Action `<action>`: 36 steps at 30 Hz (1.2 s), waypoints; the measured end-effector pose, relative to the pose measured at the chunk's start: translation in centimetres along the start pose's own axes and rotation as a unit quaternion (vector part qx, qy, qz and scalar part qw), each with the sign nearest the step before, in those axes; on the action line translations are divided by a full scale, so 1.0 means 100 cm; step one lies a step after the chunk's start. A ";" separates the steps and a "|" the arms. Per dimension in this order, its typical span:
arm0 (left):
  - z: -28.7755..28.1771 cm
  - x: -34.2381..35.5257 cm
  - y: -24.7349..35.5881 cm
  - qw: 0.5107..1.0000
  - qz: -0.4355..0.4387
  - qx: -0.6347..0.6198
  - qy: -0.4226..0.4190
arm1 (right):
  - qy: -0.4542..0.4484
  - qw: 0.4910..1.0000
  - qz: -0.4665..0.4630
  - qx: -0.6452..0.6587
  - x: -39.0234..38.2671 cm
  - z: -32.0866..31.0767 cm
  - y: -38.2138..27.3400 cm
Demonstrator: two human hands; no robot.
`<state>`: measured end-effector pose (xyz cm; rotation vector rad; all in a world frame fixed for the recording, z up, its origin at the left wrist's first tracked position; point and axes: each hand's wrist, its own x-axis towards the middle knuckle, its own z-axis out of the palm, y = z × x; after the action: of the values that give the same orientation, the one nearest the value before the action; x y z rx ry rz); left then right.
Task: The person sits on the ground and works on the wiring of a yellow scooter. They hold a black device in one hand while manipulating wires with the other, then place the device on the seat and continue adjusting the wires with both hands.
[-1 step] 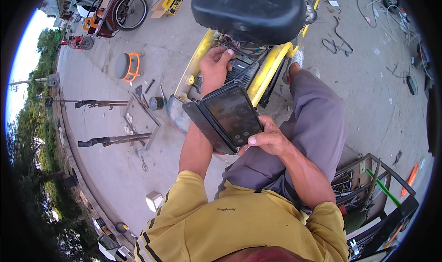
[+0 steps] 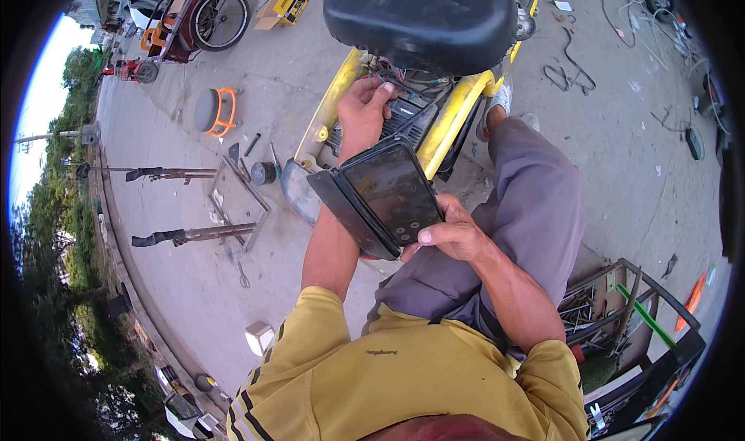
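My right hand [image 2: 446, 231] grips a black smartphone [image 2: 392, 197] in an open flip case, its screen dark and smudged. Above and partly behind the phone, my left hand [image 2: 363, 106] is closed among the wiring, thumb against a dark cable [image 2: 388, 81]; its fingertips are partly hidden. Beneath it sits a black finned unit [image 2: 407, 119] inside a yellow scooter frame [image 2: 454, 111], under a black padded seat [image 2: 419, 18].
An orange-legged stool [image 2: 209, 111], loose tools [image 2: 252, 142], a metal frame [image 2: 233, 204] and a cardboard box [image 2: 283, 3] lie leftward. A wheeled cart [image 2: 209, 18] stands behind them. Cables [image 2: 570, 76] lie rightward; a metal rack of parts [image 2: 597, 301] is beside my right leg.
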<state>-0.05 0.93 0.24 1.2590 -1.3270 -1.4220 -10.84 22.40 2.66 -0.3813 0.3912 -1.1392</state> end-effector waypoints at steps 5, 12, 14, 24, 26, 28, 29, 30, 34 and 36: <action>-0.003 0.005 -0.012 0.999 0.041 0.012 -0.017 | -0.003 1.000 0.009 -0.005 0.002 -0.005 0.004; -0.005 0.009 -0.033 0.982 0.124 0.144 0.015 | -0.002 1.000 0.013 0.014 0.004 -0.001 0.003; -0.007 0.008 -0.034 0.977 0.118 0.175 0.009 | -0.005 1.000 0.013 0.015 0.004 -0.002 0.004; -0.007 -0.002 -0.015 0.996 0.072 0.014 -0.060 | -0.009 1.000 0.011 0.016 0.004 -0.001 0.001; -0.005 -0.004 -0.006 0.998 0.034 0.008 -0.051 | 0.001 1.000 0.008 0.005 0.003 -0.002 0.001; -0.005 -0.005 -0.002 0.999 0.010 0.025 -0.030 | 0.007 1.000 0.007 -0.003 0.003 -0.001 0.002; -0.005 -0.004 -0.002 0.999 0.011 0.028 -0.027 | 0.008 1.000 0.007 -0.005 0.003 -0.001 0.001; -0.004 -0.003 -0.002 0.999 0.011 0.030 -0.022 | 0.009 1.000 0.008 -0.008 0.002 -0.001 0.001; -0.004 -0.003 -0.003 0.999 0.015 0.024 -0.019 | -0.008 1.000 0.004 0.007 0.000 0.000 -0.001; -0.005 -0.002 -0.004 0.999 0.022 0.014 -0.027 | -0.007 1.000 0.003 0.009 0.000 0.001 -0.003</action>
<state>0.50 1.10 -0.13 1.2105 -1.4069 -1.4210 -11.02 22.35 2.88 -0.3716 0.3681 -1.1337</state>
